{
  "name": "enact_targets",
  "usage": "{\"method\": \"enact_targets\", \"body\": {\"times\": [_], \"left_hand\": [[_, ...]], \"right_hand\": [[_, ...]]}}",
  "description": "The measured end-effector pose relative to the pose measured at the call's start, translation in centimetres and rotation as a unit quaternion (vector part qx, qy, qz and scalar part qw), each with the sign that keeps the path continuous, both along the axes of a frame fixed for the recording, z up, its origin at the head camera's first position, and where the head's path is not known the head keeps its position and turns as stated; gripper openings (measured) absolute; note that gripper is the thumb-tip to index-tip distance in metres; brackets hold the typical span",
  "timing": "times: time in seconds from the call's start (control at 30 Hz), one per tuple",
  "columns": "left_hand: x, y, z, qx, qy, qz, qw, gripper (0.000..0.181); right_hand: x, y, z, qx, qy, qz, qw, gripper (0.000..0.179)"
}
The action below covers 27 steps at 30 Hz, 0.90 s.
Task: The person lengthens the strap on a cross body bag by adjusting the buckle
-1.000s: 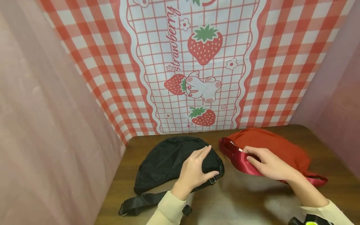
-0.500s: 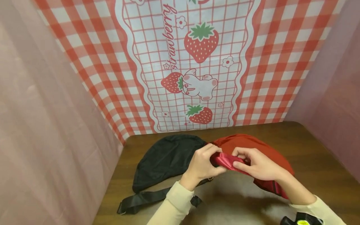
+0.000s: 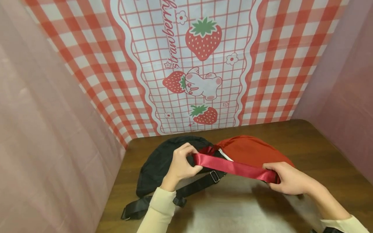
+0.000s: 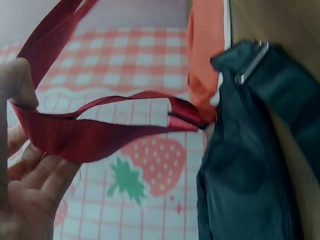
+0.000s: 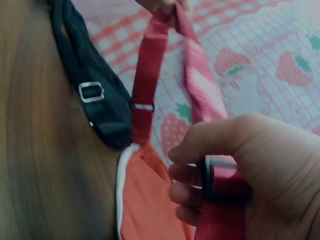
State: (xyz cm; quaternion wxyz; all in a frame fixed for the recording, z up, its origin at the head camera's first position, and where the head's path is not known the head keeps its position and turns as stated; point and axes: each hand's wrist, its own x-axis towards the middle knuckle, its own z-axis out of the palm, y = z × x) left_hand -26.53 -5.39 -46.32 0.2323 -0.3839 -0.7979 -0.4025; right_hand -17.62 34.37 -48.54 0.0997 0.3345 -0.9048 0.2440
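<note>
A shiny dark-pink strap (image 3: pixel 230 166) stretches taut between both hands above the table, in front of the red half-moon bag (image 3: pixel 250 149) it belongs to. My left hand (image 3: pixel 182 165) grips the strap's left end; in the left wrist view the band (image 4: pixel 75 140) folds back around that hand as a loop. At the other end my right hand (image 3: pixel 291 178) holds the strap, its fingers curled beside a dark buckle (image 5: pixel 227 185) in the right wrist view. Behind the left hand lies a black half-moon bag (image 3: pixel 157 171).
The black bag's strap (image 3: pixel 201 186), with a metal buckle (image 3: pixel 215 176), trails over the wooden table (image 3: pixel 323 155) at the left front. A strawberry-print checked cloth (image 3: pixel 204 71) hangs at the back. Pink curtains (image 3: pixel 58 129) flank both sides.
The left hand has left the black bag and taken hold of the red bag's strap. The bag has shifted left. Both hands have since drawn apart, pulling the strap straight.
</note>
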Motion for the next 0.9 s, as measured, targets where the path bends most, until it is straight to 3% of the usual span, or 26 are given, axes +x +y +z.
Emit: {"method": "enact_targets", "body": {"times": [0.1,0.2,0.27,0.37,0.43,0.47,0.53,0.6,0.67,0.77,0.9], "left_hand": [[-0.5,-1.3,-0.3,0.003,-0.011,0.016,0.9998,0.024],[-0.8,-2.3,-0.6,-0.028,-0.033,0.05,0.9978,0.024],[-0.7,-2.5,-0.8,-0.076,-0.054,0.08,0.9924,0.027],[0.0,-1.8,-1.1,-0.166,-0.082,0.109,0.9766,0.042],[0.8,-0.5,-1.0,-0.209,-0.086,0.105,0.9685,0.055],[1.1,0.2,-1.0,-0.214,-0.08,0.095,0.969,0.061],[2.0,2.1,-0.6,-0.188,-0.071,0.054,0.9781,0.07],[2.7,4.1,-0.1,-0.135,-0.052,0.001,0.9895,0.072],[3.3,5.9,0.5,-0.072,-0.028,-0.051,0.9957,0.066],[3.7,8.0,1.2,0.004,-0.006,-0.087,0.9962,0.055],[3.9,9.1,1.4,0.058,-0.003,-0.1,0.9933,0.044]], "right_hand": [[0.4,0.6,0.0,-0.027,0.004,-0.019,0.9994,0.047],[0.6,0.7,0.7,-0.057,0.02,-0.035,0.9975,0.049],[0.5,0.4,1.4,-0.078,0.036,-0.044,0.9953,0.053],[0.2,-0.6,2.3,-0.099,0.063,-0.052,0.9917,0.059],[-0.1,-1.6,2.8,-0.108,0.072,-0.052,0.9902,0.062],[-0.2,-2.2,3.0,-0.11,0.074,-0.05,0.9899,0.063],[-0.5,-3.3,3.5,-0.113,0.073,-0.038,0.9901,0.064],[-0.7,-4.3,3.9,-0.123,0.068,-0.021,0.9899,0.064],[-0.9,-5.3,4.3,-0.138,0.058,-0.005,0.9887,0.063],[-1.1,-6.4,4.6,-0.178,0.042,0.013,0.983,0.062],[-1.0,-7.3,4.9,-0.245,0.016,0.029,0.9689,0.063]]}}
